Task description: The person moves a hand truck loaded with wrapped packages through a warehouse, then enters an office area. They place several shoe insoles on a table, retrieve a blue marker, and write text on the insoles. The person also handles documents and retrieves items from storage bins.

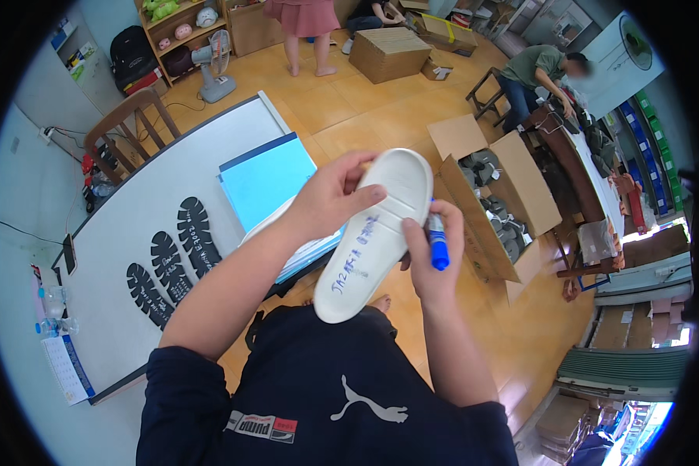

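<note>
A white shoe sole with blue handwriting on it is held up over my lap, its toe end pointing away. My left hand grips its far left edge, thumb on the upper face. On the other side, my right hand has its thumb against the sole's right edge and also holds a blue marker, cap end down. The fingers under the sole are hidden. Three black treaded soles with pale writing lie on the white table to my left.
Blue folders and papers lie at the table's right end. An open cardboard box with dark grey shoe parts stands on the floor at right. A wooden chair and a fan are beyond the table. A seated person works at far right.
</note>
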Tool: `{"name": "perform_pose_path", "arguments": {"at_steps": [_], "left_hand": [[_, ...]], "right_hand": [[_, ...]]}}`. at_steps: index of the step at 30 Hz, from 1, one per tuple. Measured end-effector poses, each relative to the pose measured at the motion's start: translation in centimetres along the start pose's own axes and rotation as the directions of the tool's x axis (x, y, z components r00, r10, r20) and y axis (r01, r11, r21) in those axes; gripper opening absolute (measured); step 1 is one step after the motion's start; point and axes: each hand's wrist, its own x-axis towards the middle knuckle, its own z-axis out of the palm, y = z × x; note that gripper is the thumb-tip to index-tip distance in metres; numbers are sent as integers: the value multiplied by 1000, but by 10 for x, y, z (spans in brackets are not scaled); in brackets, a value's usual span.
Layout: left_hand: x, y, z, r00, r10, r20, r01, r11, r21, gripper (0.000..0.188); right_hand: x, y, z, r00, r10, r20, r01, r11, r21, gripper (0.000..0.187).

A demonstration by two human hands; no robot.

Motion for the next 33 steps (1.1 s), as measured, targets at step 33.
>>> {"name": "perform_pose_path", "arguments": {"at_steps": [33], "left_hand": [[-37,-37,15,853,-451,263,507,834,-217,46]], "right_hand": [[-27,15,-48,926,-230,299,303,925,-229,17]]}}
